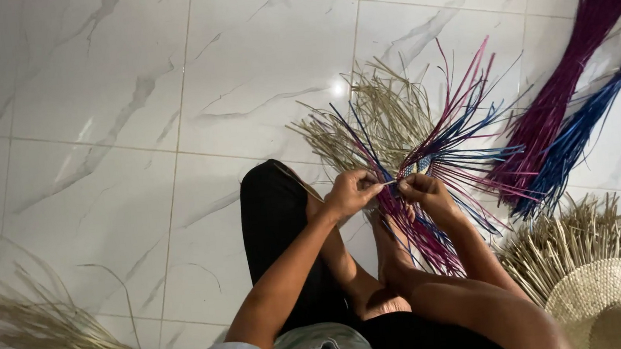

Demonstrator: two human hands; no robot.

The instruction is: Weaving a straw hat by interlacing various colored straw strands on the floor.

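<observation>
A half-woven piece [416,165] of magenta, blue and natural straw strands fans out over my lap and the tiled floor. My left hand [349,191] pinches a few strands at the woven middle. My right hand [426,190] grips the strands right beside it, fingers closed on them. Loose magenta and blue ends [437,249] hang down past my foot. Pale straw strands [373,116] spread out behind the woven patch.
A tied magenta bundle [571,69] and a blue bundle [597,108] of strands lie at the right. A woven natural straw piece [613,298] with loose ends sits at the lower right. Loose dry straw [47,336] lies at the lower left on white marble tiles [95,103].
</observation>
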